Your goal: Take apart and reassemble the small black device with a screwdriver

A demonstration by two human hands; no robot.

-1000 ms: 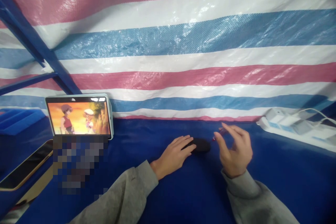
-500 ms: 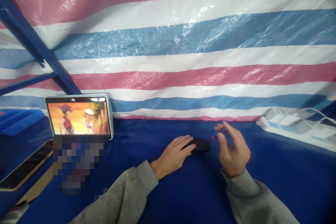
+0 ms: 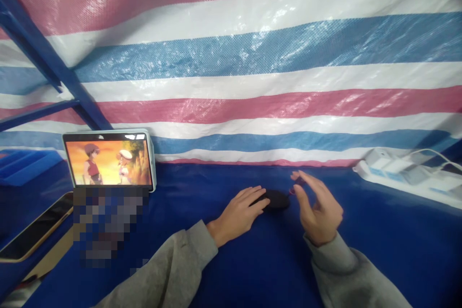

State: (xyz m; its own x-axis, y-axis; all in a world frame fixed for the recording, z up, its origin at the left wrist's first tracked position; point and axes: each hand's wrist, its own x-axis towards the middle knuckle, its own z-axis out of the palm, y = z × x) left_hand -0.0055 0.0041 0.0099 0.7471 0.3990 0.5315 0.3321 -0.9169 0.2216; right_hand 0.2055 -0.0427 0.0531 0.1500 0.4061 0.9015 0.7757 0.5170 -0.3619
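Observation:
A flat, round black disc (image 3: 276, 200) lies on the blue table, its exact kind not clear. My left hand (image 3: 241, 209) rests over the disc's left side, with the thumb along the near edge and the fingers across the top, holding it. Just right of the disc, my right hand (image 3: 319, 207) is raised, thumb and fingers closed in a pinch. Between those fingertips is a small dark purple loop (image 3: 292, 192), mostly hidden by the fingers and too blurred to name more exactly. Both arms wear grey sleeves.
At the left, a tablet (image 3: 110, 162) stands playing a cartoon, with a phone (image 3: 36, 228) lying near it. Behind them sits a blue tray (image 3: 29, 166). A white power strip (image 3: 407, 173) with plugs and cables lies at right. Striped sheeting (image 3: 252, 106) hangs behind the table.
My right hand has shifted slightly left, and its fingers have drawn closer together around the purple loop. My left hand and the disc have stayed put.

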